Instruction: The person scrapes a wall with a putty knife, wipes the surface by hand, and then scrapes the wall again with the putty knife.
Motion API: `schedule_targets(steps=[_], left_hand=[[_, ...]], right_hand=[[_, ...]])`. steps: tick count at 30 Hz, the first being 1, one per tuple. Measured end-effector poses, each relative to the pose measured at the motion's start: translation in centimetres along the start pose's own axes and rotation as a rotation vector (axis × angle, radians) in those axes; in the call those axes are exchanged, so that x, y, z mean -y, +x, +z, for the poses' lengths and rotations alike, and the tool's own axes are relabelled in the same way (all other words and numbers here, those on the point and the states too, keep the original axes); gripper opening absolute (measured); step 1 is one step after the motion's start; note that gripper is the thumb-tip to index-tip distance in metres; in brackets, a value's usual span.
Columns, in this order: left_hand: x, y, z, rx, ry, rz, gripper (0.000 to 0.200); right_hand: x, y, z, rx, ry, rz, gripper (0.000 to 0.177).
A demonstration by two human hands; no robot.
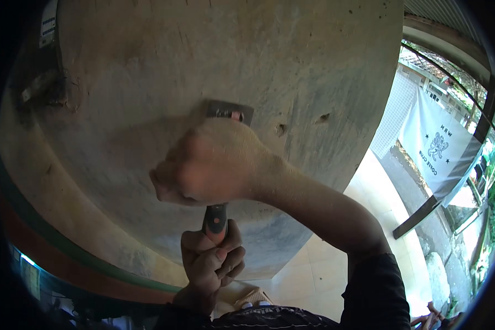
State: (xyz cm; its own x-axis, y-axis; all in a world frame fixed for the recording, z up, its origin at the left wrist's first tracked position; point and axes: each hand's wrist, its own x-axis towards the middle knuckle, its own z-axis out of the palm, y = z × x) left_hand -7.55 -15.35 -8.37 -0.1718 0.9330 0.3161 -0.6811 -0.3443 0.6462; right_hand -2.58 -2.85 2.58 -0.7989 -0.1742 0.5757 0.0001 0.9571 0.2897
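A scraper with a dark flat blade (245, 111) lies against the worn, stained wall (148, 66). Its black and orange handle (216, 217) points down toward my body. My left hand (212, 261) is wrapped round the lower end of that handle. Across the middle of the tool is my right hand (217, 162), closed in a fist and slightly blurred. It hides the part between blade and handle. Whether its fingers grip the tool cannot be made out. Two small holes (281, 130) mark the wall right of the blade.
At the left, a dark box-like fitting (47, 88) juts from the wall. A white banner (437, 146) hangs on wooden posts at the right, beyond the pale tiled floor (313, 264). Part of another person's hands (434, 316) shows at the lower right.
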Motion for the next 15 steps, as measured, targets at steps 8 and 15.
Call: schedule_targets(steps=[8,15], left_hand=[[0.3,2.4,-1.0,0.19,0.116,0.101,0.006],[-0.9,2.4,-0.5,0.067,0.009,-0.028,0.011]], right_hand=[[-1.3,1.2,-1.2,-0.085,-0.056,0.008,0.018],[-2.2,1.3,-1.2,-0.075,-0.063,-0.062,0.017]])
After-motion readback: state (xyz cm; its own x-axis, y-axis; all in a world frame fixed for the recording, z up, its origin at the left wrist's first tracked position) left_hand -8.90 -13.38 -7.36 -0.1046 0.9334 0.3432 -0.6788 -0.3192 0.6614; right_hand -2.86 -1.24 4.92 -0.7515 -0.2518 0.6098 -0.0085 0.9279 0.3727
